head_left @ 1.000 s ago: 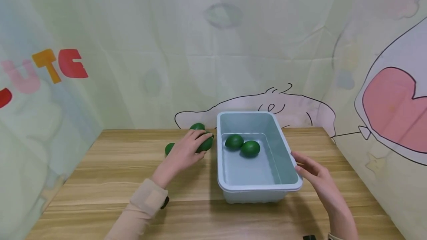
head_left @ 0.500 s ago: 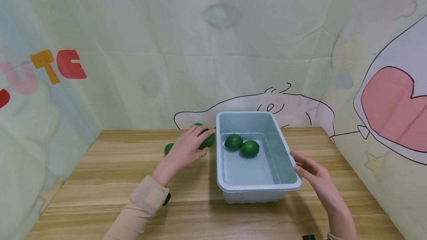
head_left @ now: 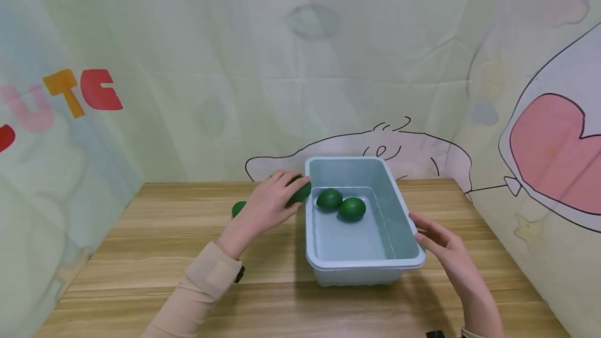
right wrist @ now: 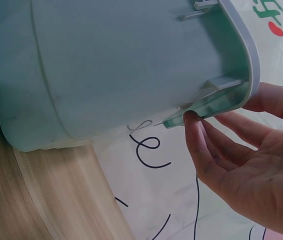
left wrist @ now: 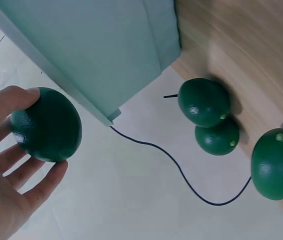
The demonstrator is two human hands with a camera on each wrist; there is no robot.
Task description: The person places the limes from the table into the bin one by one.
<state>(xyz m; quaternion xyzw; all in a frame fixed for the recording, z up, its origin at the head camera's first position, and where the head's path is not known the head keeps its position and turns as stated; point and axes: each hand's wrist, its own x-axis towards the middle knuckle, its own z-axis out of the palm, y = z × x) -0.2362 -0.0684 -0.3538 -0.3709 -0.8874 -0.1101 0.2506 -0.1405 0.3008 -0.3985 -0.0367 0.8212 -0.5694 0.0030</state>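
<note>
My left hand (head_left: 268, 197) grips a glossy dark green lime (head_left: 300, 191) just beyond the left rim of the pale blue plastic bin (head_left: 361, 264). In the left wrist view, fingers and thumb wrap around this lime (left wrist: 51, 127), which is clear of the table. Two more limes, a left one (head_left: 329, 200) and a right one (head_left: 352, 209), lie side by side on the bin floor. My right hand (head_left: 448, 252) holds the bin's right rim; the right wrist view shows the thumb and fingers (right wrist: 194, 135) around the rim's lip.
Another lime (head_left: 238, 208) shows left of my left hand on the wooden table (head_left: 164, 254). In the left wrist view, several limes (left wrist: 204, 102) sit on the table beside the bin. A printed curtain (head_left: 211, 93) hangs behind the table.
My left hand has lifted the lime and moved it right and up, to the bin's left rim. The right hand and the bin have stayed in place.
</note>
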